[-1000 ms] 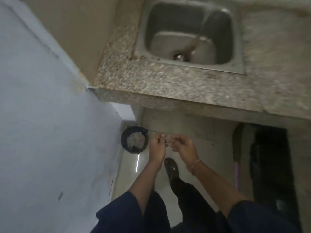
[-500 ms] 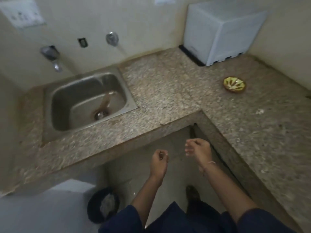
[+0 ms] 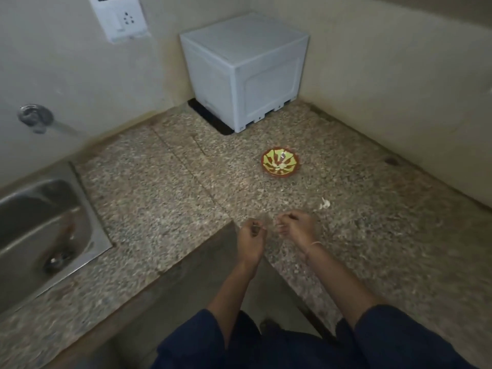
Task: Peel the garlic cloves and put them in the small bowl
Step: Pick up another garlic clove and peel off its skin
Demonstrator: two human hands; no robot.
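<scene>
The small bowl ahead already holds pale cloves. One garlic piece waits just beyond the right hand, which pinches something pale, likely a peeled clove. The left hand is curled, contents unclear.

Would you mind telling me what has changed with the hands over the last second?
The left hand and right hand rose from over the floor bin, parted, and now hover curled at the counter corner, nearer the small bowl. What they pinch is too blurred to tell. Bowl, garlic scrap and white box stayed put.
</scene>
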